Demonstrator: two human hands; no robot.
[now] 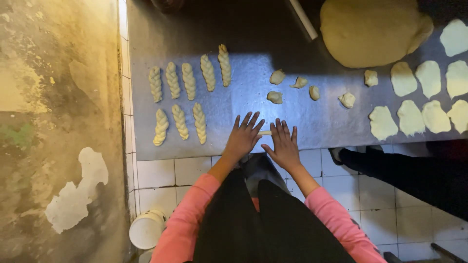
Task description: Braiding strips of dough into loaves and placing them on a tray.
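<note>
My left hand and my right hand lie flat, fingers spread, side by side on the metal worktop. Between and under them runs a thin roll of pale dough, of which only a short piece shows. To the left lie two rows of twisted dough braids, the nearer row beside my left hand. Several small dough lumps rest just beyond my fingertips.
A large mound of dough sits at the far right, with flattened dough pieces below it. A rolling pin lies at the back. Another person's dark-clad leg stands at my right. A white bucket is on the tiled floor.
</note>
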